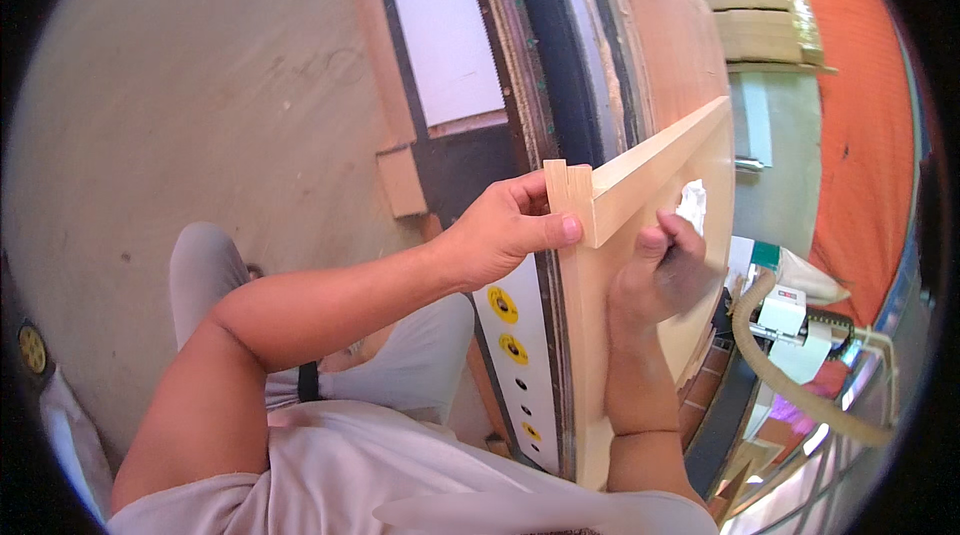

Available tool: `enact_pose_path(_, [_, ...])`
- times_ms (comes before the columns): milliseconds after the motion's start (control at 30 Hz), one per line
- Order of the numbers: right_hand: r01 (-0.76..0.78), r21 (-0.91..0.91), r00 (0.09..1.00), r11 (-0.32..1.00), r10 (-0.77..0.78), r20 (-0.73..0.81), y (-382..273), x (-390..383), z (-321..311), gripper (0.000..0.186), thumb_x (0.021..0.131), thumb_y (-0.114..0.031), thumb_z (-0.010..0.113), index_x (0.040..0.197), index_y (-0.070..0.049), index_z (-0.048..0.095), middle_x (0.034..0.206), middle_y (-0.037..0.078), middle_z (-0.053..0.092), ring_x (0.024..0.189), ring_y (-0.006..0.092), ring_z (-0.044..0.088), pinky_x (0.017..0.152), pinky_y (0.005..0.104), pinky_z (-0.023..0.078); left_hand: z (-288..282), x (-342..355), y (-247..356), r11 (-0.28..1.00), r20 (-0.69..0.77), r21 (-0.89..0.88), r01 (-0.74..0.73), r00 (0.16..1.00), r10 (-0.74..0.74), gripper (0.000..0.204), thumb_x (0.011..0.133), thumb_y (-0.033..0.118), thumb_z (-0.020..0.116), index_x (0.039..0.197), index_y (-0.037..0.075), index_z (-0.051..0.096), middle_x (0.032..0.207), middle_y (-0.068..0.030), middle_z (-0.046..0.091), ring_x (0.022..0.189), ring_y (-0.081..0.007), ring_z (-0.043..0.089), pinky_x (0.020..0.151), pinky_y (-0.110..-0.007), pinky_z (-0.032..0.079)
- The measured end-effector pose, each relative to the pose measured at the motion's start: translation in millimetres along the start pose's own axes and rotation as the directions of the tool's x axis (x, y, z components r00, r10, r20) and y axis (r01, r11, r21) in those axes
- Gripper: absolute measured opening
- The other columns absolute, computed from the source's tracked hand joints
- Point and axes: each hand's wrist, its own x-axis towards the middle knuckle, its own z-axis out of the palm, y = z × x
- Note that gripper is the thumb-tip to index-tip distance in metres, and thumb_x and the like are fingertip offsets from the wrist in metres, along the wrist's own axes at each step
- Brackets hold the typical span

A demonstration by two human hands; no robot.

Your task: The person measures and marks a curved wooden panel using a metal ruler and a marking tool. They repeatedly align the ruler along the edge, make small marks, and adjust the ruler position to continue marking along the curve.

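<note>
My left hand (515, 230) grips the corner of a pale wooden frame (660, 160), thumb on its near face and fingers behind. At that corner a short upright wood end (558, 180) with a notch sticks up past the joint. One frame bar slants away to the upper right; another runs down toward my body. Inside the frame, over a pale wood surface, my right hand (660, 275) is closed with thumb and forefinger pinching a crumpled white cloth or tissue (692, 203). The rest of its fingers are blurred, curled under.
Left of the frame stands a machine or bench edge with a white panel (515, 375) bearing yellow round labels. Stacked boards (750, 15) lie at the far right beside an orange sheet (840, 85). A beige hose (770, 375) and equipment stand at the right. Bare floor (200, 85) spreads left.
</note>
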Motion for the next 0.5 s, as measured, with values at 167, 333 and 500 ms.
enact_pose_path(167, [0.017, 0.128, 0.998, 0.992, -0.024, 0.06, 0, -2, -1, 0.02, 0.099, -0.01, 0.071, 0.113, 0.0, 0.061, 0.086, 0.008, 0.057, 0.075, 0.0155, 0.053, 0.062, 0.0268, 0.042, 3, -5, -9, 0.999, -0.06, -0.04, -0.01, 0.998, 0.007, 0.079, 0.085, 0.034, 0.086, 0.15, 0.005, 0.05, 0.139, -0.0056, 0.063, 0.127, -0.0173, 0.057, 0.11, -0.038, 0.044])
enact_pose_path(333, [0.103, 0.054, 0.959, 0.993, -0.113, 0.26, 13, 4, -10, 0.027, 0.091, -0.015, 0.079, 0.112, -0.006, 0.065, 0.087, 0.01, 0.062, 0.07, 0.0291, 0.054, 0.071, 0.0422, 0.044, 12, -15, -27, 0.998, -0.223, -0.032, 0.055, 0.973, -0.061, 0.055, 0.089, 0.035, 0.083, 0.134, 0.012, 0.064, 0.116, 0.0041, 0.069, 0.094, -0.0064, 0.058, 0.08, -0.025, 0.046])
enact_pose_path(500, [0.069, 0.038, 0.918, 0.997, -0.079, 0.389, 15, 23, -13, 0.028, 0.086, -0.009, 0.079, 0.11, -0.004, 0.066, 0.084, 0.008, 0.064, 0.071, 0.0217, 0.058, 0.065, 0.0365, 0.041, 37, -23, -29, 0.995, -0.496, 0.02, 0.103, 0.865, -0.079, 0.043, 0.091, 0.036, 0.08, 0.124, 0.011, 0.066, 0.103, 0.004, 0.068, 0.091, -0.0077, 0.058, 0.074, -0.026, 0.045])
